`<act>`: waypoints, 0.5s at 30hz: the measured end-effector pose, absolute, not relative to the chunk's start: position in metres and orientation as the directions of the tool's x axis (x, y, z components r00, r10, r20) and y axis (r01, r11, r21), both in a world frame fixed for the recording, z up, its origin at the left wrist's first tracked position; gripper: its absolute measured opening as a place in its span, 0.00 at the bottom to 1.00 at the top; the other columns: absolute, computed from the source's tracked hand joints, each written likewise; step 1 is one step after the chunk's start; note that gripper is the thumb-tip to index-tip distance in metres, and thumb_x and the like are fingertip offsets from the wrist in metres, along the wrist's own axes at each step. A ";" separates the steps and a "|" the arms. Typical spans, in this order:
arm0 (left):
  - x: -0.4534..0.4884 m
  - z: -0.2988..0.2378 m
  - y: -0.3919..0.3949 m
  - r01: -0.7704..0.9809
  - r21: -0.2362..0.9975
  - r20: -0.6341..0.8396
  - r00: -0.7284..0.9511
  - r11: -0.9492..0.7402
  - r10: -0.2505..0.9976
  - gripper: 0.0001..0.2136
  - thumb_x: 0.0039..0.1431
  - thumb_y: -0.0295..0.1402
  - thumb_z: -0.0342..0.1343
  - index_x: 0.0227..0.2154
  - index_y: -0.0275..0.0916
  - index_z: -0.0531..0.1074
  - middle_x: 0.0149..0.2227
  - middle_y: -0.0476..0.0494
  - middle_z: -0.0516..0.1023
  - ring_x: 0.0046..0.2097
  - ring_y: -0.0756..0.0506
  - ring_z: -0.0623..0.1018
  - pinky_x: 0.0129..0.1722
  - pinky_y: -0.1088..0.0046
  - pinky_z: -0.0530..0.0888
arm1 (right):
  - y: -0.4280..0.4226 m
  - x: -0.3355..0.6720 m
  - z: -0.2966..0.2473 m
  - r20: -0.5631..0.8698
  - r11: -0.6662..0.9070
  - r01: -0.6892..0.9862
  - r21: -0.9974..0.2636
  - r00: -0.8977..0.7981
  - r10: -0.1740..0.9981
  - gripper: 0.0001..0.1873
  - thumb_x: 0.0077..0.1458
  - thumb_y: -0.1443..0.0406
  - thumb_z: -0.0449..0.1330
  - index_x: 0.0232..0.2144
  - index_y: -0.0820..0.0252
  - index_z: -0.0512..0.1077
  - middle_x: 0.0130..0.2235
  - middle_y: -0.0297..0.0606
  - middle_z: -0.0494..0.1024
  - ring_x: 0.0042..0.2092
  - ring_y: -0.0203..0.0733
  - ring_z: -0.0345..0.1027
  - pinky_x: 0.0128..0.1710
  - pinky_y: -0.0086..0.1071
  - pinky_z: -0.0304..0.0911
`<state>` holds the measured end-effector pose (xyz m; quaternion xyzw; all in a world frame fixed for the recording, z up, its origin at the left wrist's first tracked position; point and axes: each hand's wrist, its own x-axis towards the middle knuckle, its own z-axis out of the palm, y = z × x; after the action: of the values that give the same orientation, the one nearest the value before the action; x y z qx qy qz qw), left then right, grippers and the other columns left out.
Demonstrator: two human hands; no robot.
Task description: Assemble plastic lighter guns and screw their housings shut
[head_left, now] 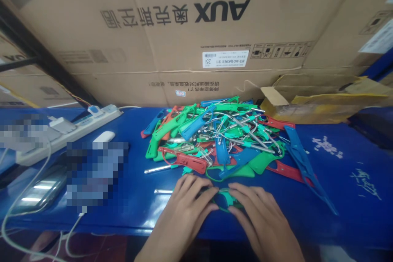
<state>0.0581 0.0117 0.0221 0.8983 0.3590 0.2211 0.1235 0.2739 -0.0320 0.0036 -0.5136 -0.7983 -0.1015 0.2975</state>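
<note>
Near the front edge of the blue table, a green long-reach lighter [227, 199] is held between my two hands. Its metal tube [162, 191] sticks out to the left past my left hand [194, 200]. That hand is closed, thumb and fingers pinching the lighter's left part. My right hand [257, 204] grips the other end, fingertips bent onto it. Most of the lighter's body is hidden under my fingers. Just beyond lies a heap of lighter parts: a red casing half [187, 160], a green casing half [267, 160], a blue casing half [198, 123], metal tubes and white wires.
A long blue casing half [310, 168] lies at the heap's right. Small white pieces [327, 146] are scattered further right. A power strip [73, 131], cables and a phone [43, 190] occupy the left. A cardboard box [325, 102] and large cartons [172, 49] stand behind.
</note>
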 end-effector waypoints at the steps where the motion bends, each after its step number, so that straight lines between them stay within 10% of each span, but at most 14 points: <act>1: 0.058 0.022 0.012 0.588 0.380 0.314 0.645 -0.714 0.697 0.12 0.71 0.32 0.55 0.54 0.39 0.73 0.48 0.43 0.77 0.48 0.40 0.73 0.48 0.58 0.75 | -0.032 0.274 0.003 0.581 0.449 0.882 -0.140 -0.293 0.759 0.19 0.75 0.58 0.45 0.47 0.57 0.75 0.47 0.31 0.84 0.43 0.40 0.75 0.45 0.36 0.62; 15: 0.056 0.018 0.014 0.572 0.313 0.469 0.601 -0.758 0.647 0.08 0.69 0.34 0.59 0.48 0.41 0.78 0.43 0.45 0.81 0.42 0.42 0.76 0.44 0.59 0.74 | -0.034 0.275 -0.001 0.571 0.440 0.886 -0.144 -0.289 0.768 0.19 0.75 0.60 0.46 0.49 0.56 0.76 0.49 0.33 0.84 0.45 0.41 0.76 0.47 0.38 0.62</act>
<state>0.0565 0.0143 0.0183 0.8923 0.3416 0.2878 0.0653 0.2752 -0.0339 -0.0009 -0.5192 -0.7965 -0.1008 0.2931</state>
